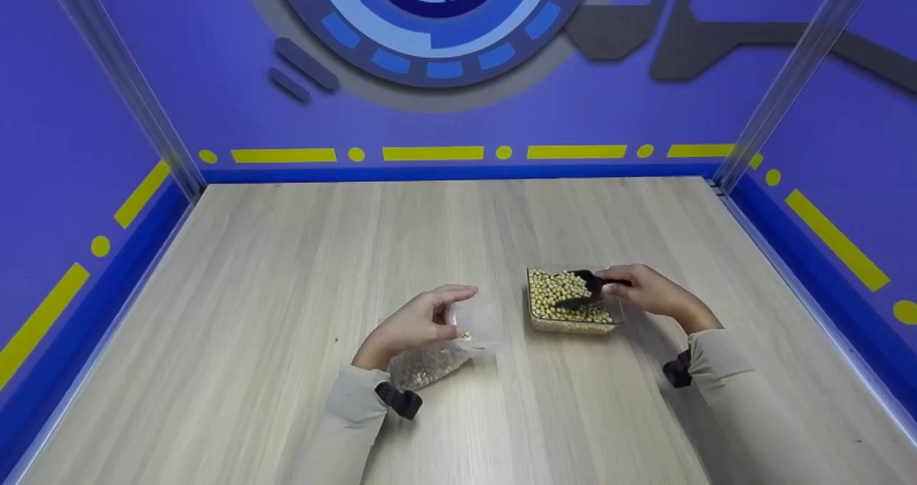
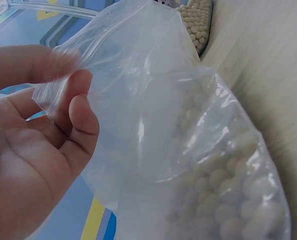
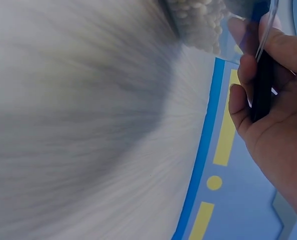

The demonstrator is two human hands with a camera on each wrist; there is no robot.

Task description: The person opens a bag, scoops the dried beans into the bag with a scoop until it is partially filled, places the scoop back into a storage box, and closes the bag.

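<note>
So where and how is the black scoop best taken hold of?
Likely by its handle, from the right: it points that way over the rim of the tub, while the scoop's blade sits in the beans. The right hand grips it there.

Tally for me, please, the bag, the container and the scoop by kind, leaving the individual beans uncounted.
Clear plastic bag, held by the left hand: 1
Clear container of beans: 1
Black scoop, held by the right hand: 1
Total: 3
</note>
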